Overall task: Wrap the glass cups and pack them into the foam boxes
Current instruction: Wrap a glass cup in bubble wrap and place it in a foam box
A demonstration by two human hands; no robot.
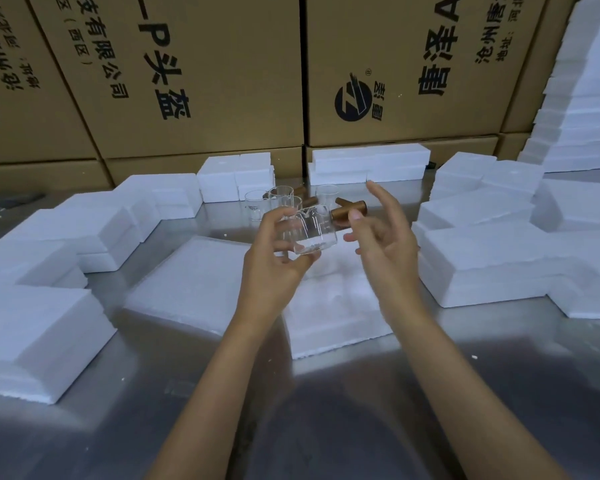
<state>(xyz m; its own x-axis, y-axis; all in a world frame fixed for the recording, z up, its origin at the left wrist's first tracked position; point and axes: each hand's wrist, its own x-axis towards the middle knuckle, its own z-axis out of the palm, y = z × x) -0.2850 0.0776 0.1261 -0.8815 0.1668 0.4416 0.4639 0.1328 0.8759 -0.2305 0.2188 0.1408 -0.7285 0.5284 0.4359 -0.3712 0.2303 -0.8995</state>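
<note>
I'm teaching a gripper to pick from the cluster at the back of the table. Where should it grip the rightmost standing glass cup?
Probably the bare glass wall of the rightmost cup, from above or the right: it stands upright, with other cups crowding its left and a brown handle near its base.

foam boxes (482, 261) left, right of table (326, 427) | glass cups (281, 199) behind | cartons (201, 71) at back
</note>
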